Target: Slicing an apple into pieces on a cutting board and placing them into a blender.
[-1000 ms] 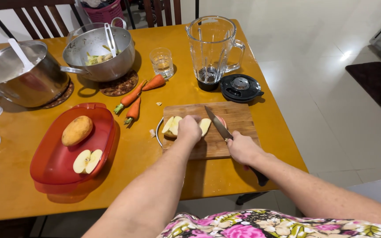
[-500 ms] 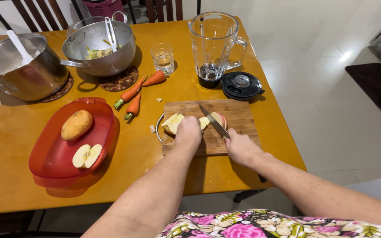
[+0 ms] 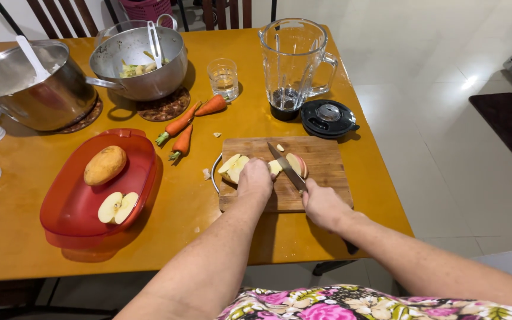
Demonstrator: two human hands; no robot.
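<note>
A wooden cutting board (image 3: 327, 163) lies near the table's front right. On it are cut apple pieces (image 3: 233, 166) with pale flesh, and one with red skin (image 3: 297, 164). My left hand (image 3: 255, 178) presses down on an apple piece on the board. My right hand (image 3: 323, 205) grips the handle of a knife (image 3: 284, 166); its blade points away from me and lies between the apple pieces, beside my left fingers.
A red tray (image 3: 72, 207) at the left holds a brown potato (image 3: 105, 165) and a halved apple (image 3: 118, 207). Three carrots (image 3: 182, 130), a glass (image 3: 223, 78), a blender jar (image 3: 295, 65) with its black lid (image 3: 328, 117), and two steel pots (image 3: 140, 59) stand behind.
The knife blade has shifted slightly left across the board, closer to my left hand. My left hand stays on the apple piece.
</note>
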